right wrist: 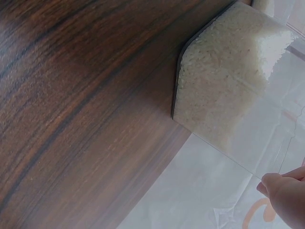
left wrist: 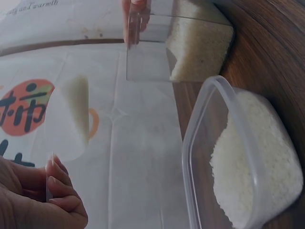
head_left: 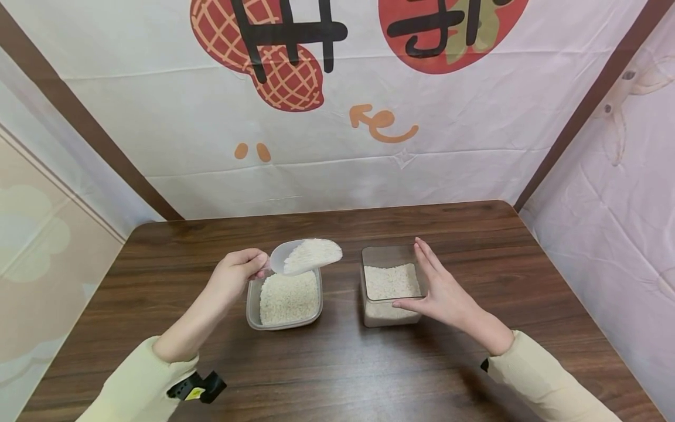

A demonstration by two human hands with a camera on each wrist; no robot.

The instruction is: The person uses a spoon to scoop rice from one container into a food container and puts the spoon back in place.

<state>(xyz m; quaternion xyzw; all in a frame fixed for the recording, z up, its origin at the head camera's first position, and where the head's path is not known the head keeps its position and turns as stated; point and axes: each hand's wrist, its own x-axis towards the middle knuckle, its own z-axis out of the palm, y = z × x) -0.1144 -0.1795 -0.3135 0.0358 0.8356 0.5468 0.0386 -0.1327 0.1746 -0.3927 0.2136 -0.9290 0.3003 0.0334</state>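
At the lower left of the head view a cream sleeve (head_left: 132, 384) with a black wrist strap (head_left: 197, 388) leads up to the left hand (head_left: 235, 276), whose fingers are curled round the handle of a clear plastic scoop (head_left: 306, 256). The scoop is heaped with white rice and hangs just above the far edge of a shallow rounded tub (head_left: 253, 305), itself well filled with rice, left of centre on the dark wooden table (head_left: 337, 369). Just right of centre stands a taller square clear container (head_left: 369, 319), partly filled with rice. The right hand (head_left: 440, 293) rests against its right wall, fingers straight and together, thumb laid across the near rim.
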